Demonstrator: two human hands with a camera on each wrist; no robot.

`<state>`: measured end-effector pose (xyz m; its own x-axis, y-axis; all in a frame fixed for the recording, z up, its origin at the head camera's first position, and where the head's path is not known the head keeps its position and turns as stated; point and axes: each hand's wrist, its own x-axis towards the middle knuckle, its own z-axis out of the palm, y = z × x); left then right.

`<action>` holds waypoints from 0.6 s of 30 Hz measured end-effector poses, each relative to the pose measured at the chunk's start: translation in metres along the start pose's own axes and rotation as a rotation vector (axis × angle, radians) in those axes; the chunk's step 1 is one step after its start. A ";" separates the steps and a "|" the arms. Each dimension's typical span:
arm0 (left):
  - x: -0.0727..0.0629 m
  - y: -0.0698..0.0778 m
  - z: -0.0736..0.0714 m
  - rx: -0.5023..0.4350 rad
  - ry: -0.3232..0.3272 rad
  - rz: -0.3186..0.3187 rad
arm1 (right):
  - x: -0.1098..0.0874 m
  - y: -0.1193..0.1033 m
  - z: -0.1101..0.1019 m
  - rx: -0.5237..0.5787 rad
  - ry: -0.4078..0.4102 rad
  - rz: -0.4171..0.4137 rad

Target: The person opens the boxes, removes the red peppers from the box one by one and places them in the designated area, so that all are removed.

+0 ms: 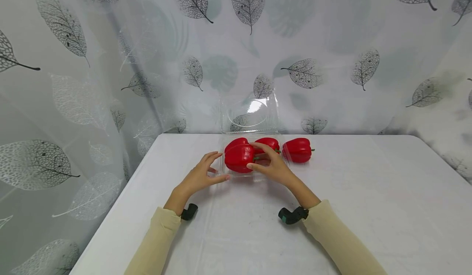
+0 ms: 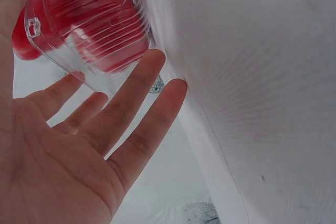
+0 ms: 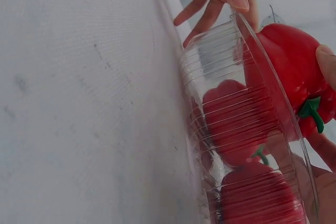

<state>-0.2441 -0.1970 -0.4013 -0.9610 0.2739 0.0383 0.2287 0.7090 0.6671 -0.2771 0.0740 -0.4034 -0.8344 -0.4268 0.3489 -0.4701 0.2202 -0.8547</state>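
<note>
A clear plastic clamshell box (image 1: pixel 225 169) stands on the white table, its lid (image 1: pixel 250 113) raised against the curtain. My right hand (image 1: pixel 258 157) grips a red bell pepper (image 1: pixel 239 158) at the box's front, index finger on top and thumb below. The right wrist view shows this pepper (image 3: pixel 294 61) above the ribbed box wall (image 3: pixel 210 77). Behind it, a second red pepper (image 1: pixel 267 143) lies in the box. My left hand (image 1: pixel 210 168) is flat and spread, with its thumb at the box's front left corner. In the left wrist view its fingers (image 2: pixel 131 114) lie beside the box (image 2: pixel 89 30).
A third red pepper (image 1: pixel 297 150) lies just right of the box. A leaf-patterned curtain (image 1: pixel 332 62) hangs close behind the table (image 1: pixel 368 193) and along its left side. The table's left edge (image 1: pixel 121 197) is near my left arm.
</note>
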 end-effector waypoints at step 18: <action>0.001 -0.001 0.001 -0.010 0.001 0.009 | -0.006 -0.003 0.000 0.092 0.067 -0.030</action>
<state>-0.2450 -0.1970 -0.4024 -0.9591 0.2794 0.0452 0.2356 0.6998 0.6744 -0.2704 0.0759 -0.4033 -0.8392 -0.3720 0.3967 -0.4691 0.1258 -0.8742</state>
